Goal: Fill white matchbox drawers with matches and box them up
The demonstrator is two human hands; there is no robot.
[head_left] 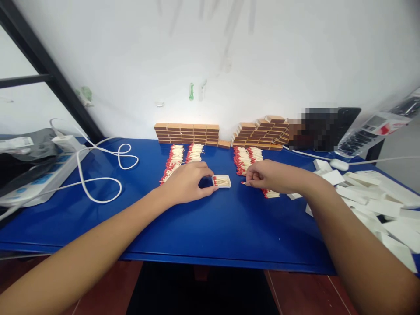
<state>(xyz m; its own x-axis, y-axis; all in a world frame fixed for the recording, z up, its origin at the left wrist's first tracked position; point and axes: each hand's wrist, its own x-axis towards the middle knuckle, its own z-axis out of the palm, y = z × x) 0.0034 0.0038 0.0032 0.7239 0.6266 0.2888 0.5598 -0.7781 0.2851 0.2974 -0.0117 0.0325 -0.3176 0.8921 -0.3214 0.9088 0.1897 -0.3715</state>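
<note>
My left hand [192, 183] grips the left end of a small white matchbox tray [224, 187] between thumb and fingers. Red-headed matches [222, 180] lie inside that tray. To its right, my right hand [266, 175] is closed in a pinch on a few matches [243, 183], whose red tips poke out at the left. Rows of loose matches [175, 158] lie beyond my left hand, partly covered by it. More rows of matches [242, 160] lie behind and under my right hand. All of this rests on a blue tabletop [210, 227].
Brown matchboxes [187, 133] are stacked against the wall, with a second, stepped stack [259, 133] to the right. White empty trays [370, 201] are heaped at the right. A power strip [42, 183] and white cable [80, 175] occupy the left. A clear plastic package [377, 131] leans back right.
</note>
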